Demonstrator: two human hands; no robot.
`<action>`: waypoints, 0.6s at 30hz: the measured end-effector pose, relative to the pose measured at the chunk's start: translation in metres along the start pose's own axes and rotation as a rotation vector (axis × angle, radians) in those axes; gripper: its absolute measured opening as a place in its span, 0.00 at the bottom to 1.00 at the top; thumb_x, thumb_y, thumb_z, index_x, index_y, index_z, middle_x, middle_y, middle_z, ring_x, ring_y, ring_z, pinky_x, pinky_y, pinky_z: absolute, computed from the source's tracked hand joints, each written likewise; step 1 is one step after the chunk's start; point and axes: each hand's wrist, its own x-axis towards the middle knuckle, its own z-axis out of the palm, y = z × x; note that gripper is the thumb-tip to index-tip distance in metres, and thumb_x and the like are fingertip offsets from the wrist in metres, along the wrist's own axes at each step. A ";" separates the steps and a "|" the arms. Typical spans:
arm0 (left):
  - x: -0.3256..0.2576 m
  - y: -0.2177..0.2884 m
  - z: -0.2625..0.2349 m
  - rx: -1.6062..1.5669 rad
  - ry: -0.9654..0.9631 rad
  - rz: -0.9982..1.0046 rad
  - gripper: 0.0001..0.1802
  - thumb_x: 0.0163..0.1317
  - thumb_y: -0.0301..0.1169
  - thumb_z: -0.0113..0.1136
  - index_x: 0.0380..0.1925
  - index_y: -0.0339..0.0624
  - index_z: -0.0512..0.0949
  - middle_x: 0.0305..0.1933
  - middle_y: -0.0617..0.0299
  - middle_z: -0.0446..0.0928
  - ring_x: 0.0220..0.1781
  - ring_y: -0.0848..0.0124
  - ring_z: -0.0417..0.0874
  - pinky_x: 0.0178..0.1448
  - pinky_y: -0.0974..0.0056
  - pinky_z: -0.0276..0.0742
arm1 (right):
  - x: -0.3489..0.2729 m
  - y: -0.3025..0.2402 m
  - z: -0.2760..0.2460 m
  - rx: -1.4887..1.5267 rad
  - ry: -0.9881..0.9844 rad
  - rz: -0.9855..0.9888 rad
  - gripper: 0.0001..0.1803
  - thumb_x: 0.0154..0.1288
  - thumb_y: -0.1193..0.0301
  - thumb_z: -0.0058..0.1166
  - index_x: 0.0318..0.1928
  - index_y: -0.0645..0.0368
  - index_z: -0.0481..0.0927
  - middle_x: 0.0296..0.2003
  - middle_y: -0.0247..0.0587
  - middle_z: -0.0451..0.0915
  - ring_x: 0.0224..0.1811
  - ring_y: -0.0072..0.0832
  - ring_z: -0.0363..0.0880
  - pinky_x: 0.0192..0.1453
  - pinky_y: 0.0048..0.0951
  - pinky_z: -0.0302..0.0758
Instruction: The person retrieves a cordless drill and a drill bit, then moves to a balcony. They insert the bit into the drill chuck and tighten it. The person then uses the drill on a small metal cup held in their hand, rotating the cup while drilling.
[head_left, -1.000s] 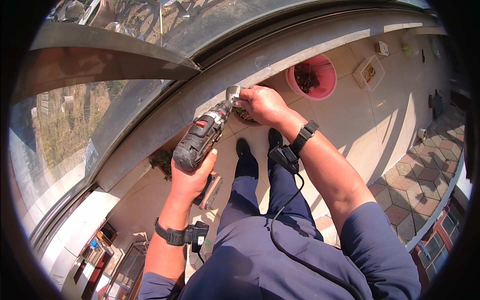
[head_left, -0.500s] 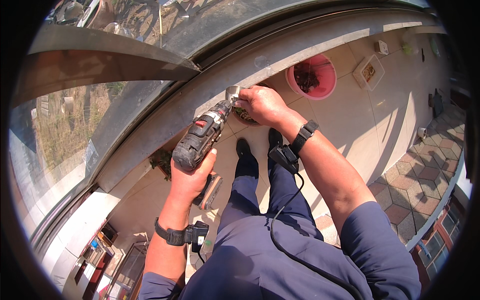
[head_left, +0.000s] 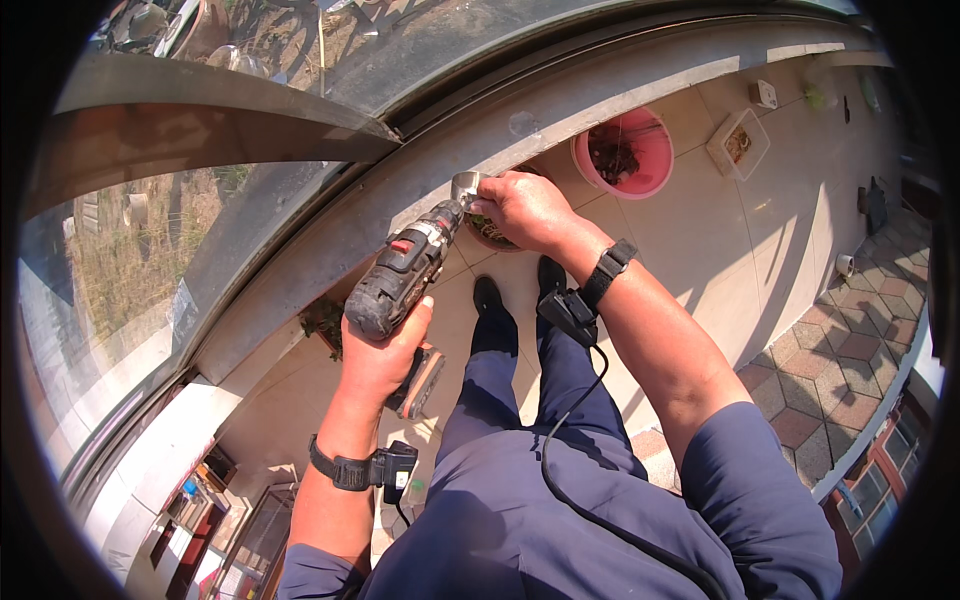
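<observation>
My left hand (head_left: 382, 358) is closed round the grip of a black and grey cordless drill (head_left: 398, 280) with a red button on top. The drill points away from me, up and to the right. At its tip, my right hand (head_left: 532, 208) pinches a small curved piece of shiny metal (head_left: 465, 184). The chuck end meets or nearly meets this piece; my fingers partly hide the contact. Both are held over the inner edge of a pale ledge (head_left: 425, 200). Partly covered by my right hand, a potted plant (head_left: 488, 232) stands below.
Beyond the ledge are window glass and a dark frame bar (head_left: 220, 125). A pink bucket (head_left: 640, 155) with dark leaves and a white plastic tub (head_left: 738, 145) stand on the tiled floor. A black cable (head_left: 590, 505) runs from my right wrist across my front.
</observation>
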 end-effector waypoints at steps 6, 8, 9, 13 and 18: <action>-0.005 0.001 -0.003 -0.001 -0.002 0.000 0.13 0.64 0.27 0.69 0.47 0.35 0.80 0.34 0.65 0.80 0.27 0.78 0.81 0.28 0.68 0.83 | -0.002 -0.003 0.000 -0.002 0.008 -0.023 0.10 0.68 0.64 0.60 0.41 0.56 0.84 0.34 0.52 0.84 0.41 0.51 0.83 0.46 0.48 0.78; -0.006 0.002 -0.002 0.001 -0.006 -0.006 0.13 0.64 0.27 0.69 0.47 0.35 0.80 0.35 0.65 0.81 0.27 0.78 0.81 0.29 0.68 0.83 | -0.002 -0.005 0.000 0.013 0.029 -0.034 0.10 0.68 0.63 0.59 0.40 0.56 0.84 0.34 0.54 0.84 0.41 0.53 0.83 0.46 0.49 0.79; -0.006 0.003 -0.002 -0.001 -0.007 -0.008 0.14 0.64 0.27 0.69 0.47 0.35 0.80 0.35 0.65 0.81 0.28 0.78 0.81 0.29 0.68 0.83 | -0.002 -0.006 -0.001 0.016 0.016 -0.003 0.10 0.68 0.62 0.59 0.41 0.56 0.84 0.35 0.54 0.85 0.42 0.53 0.83 0.46 0.49 0.79; -0.004 0.008 -0.001 -0.032 -0.033 0.003 0.15 0.64 0.27 0.69 0.49 0.35 0.81 0.37 0.64 0.81 0.31 0.78 0.82 0.31 0.68 0.84 | -0.003 -0.010 -0.004 0.062 0.015 0.090 0.11 0.70 0.62 0.60 0.42 0.57 0.84 0.36 0.54 0.85 0.42 0.52 0.83 0.47 0.47 0.79; -0.004 0.008 -0.003 -0.071 -0.002 -0.017 0.17 0.64 0.26 0.69 0.51 0.34 0.80 0.40 0.62 0.82 0.34 0.76 0.83 0.34 0.68 0.85 | -0.003 -0.007 -0.005 0.095 -0.034 0.150 0.12 0.71 0.62 0.61 0.43 0.58 0.84 0.36 0.54 0.84 0.42 0.51 0.83 0.46 0.45 0.78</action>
